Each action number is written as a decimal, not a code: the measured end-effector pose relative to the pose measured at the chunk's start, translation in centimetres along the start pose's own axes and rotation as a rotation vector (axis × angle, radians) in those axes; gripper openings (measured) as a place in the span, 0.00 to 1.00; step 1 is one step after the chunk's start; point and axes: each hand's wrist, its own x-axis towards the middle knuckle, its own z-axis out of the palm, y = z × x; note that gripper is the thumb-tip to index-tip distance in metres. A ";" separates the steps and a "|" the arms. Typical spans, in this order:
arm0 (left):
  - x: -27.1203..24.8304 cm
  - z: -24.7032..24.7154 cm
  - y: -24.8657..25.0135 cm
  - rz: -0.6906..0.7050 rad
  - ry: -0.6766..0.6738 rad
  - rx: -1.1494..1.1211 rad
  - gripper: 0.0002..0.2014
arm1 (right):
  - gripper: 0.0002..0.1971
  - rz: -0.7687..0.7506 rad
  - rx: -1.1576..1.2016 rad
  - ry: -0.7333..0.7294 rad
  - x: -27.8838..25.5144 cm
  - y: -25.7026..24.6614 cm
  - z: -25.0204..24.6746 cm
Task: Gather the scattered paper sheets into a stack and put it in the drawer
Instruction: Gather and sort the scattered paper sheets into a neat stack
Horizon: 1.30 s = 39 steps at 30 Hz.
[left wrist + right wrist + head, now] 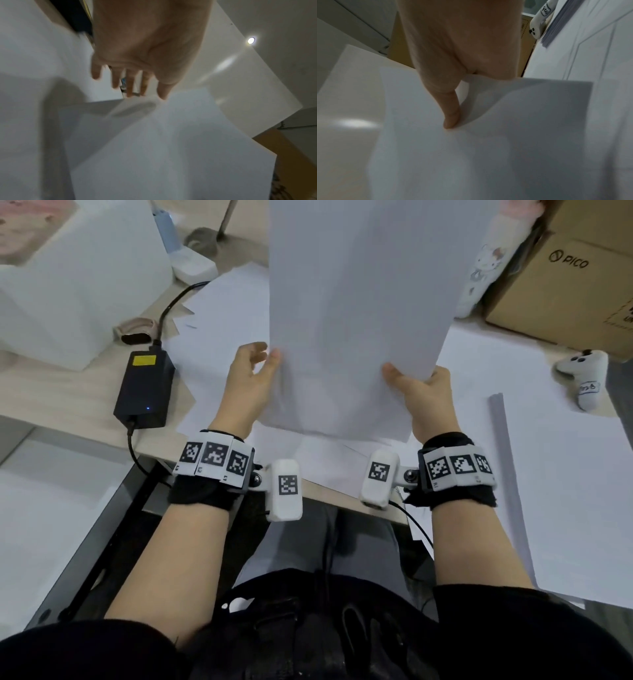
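The bundle of white paper sheets (359,313) stands upright above the table (82,402), long axis vertical. The right hand (424,398) pinches its lower right corner; the left hand (246,381), fingers relaxed and apart, is just beside its left edge.

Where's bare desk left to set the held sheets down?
Bare wood shows only left of the black power adapter, toward the white box, and in a thin strip along the near edge. The middle is covered by loose sheets; the right holds a paper stack, a white controller and a cardboard box. The right hand grips the held sheets.
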 end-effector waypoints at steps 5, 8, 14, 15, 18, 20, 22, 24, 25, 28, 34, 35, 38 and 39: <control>1.1 -3.7 -3.6 -0.246 0.116 0.478 0.38 | 0.01 0.098 -0.233 -0.074 0.3 1.6 -0.3; 0.8 -4.6 -4.3 -0.347 0.113 0.657 0.48 | 0.10 0.192 -0.334 -0.053 0.4 3.2 -0.2; 1.5 -4.7 -4.5 -0.348 0.256 0.603 0.42 | 0.17 0.273 -0.389 0.018 0.8 4.2 0.1; 1.7 -4.8 -4.8 -0.336 0.283 0.530 0.42 | 0.18 0.272 -0.396 0.028 1.0 4.2 0.1; 1.5 -4.8 -4.6 -0.328 0.314 0.505 0.43 | 0.20 0.280 -0.420 0.046 1.1 4.3 0.5; 1.0 -4.5 -4.0 -0.360 0.286 0.643 0.46 | 0.20 0.288 -0.438 0.040 1.3 4.2 0.6; 0.6 -4.2 -3.6 -0.381 0.246 0.742 0.49 | 0.18 0.294 -0.461 0.035 1.3 4.0 0.8; 0.7 -4.0 -3.5 -0.383 0.229 0.758 0.47 | 0.17 0.294 -0.482 0.037 1.3 3.9 1.0; 0.8 -3.9 -3.4 -0.387 0.220 0.748 0.46 | 0.18 0.295 -0.488 0.041 1.2 3.9 1.2; 1.3 -3.8 -3.3 -0.401 0.199 0.692 0.41 | 0.19 0.301 -0.473 0.043 1.1 3.8 1.3; 1.6 -3.2 -3.5 -0.439 0.270 0.686 0.52 | 0.17 0.324 -0.448 0.030 0.8 3.5 1.3; 1.5 -3.1 -3.6 -0.430 0.275 0.697 0.53 | 0.17 0.327 -0.445 0.028 0.8 3.4 1.3; 1.6 -2.9 -3.6 -0.416 0.264 0.705 0.52 | 0.18 0.327 -0.447 0.037 0.8 3.4 1.4; 1.7 -2.9 -3.6 -0.421 0.258 0.706 0.52 | 0.18 0.327 -0.446 0.039 0.9 3.4 1.4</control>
